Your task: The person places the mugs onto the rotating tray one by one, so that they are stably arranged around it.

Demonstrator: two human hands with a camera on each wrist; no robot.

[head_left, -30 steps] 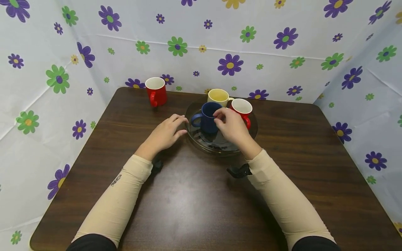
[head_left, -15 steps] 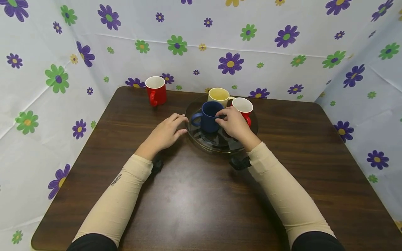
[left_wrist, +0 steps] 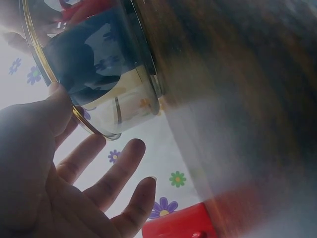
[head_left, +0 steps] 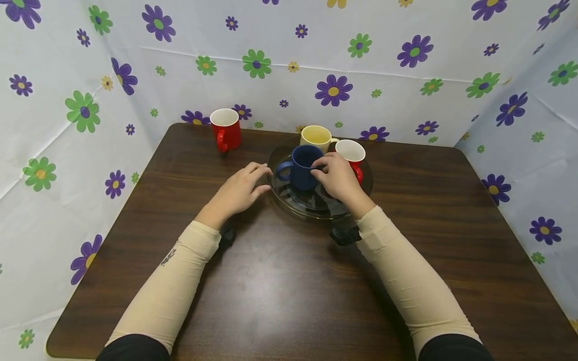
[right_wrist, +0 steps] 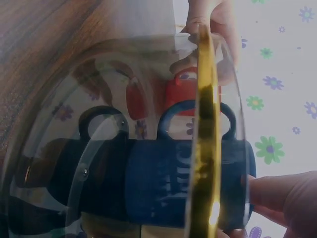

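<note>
In the head view a dark blue mug (head_left: 301, 173) stands upright on a round smoked-glass tray (head_left: 311, 213) with a gold-coloured rim. My right hand (head_left: 337, 176) pinches the blue mug's near-right rim between thumb and fingers. My left hand (head_left: 244, 188) is at the tray's left edge, its fingers spread and gently bent. In the left wrist view that hand's thumb (left_wrist: 59, 101) touches the gold rim. Behind the blue mug on the tray are a yellow mug (head_left: 316, 135) and a red mug (head_left: 350, 150) with a white inside, partly hidden by my right hand.
Another red mug (head_left: 226, 131) stands at the back left of the dark wooden table (head_left: 262, 301), off the tray. A white curtain (head_left: 198, 30) with flowers closes in the back and sides. Small black wrist cameras hang under both forearms.
My right wrist has shifted slightly forward, while its fingers stay on the blue mug's rim. The left hand, the tray and the mugs look almost unmoved.
</note>
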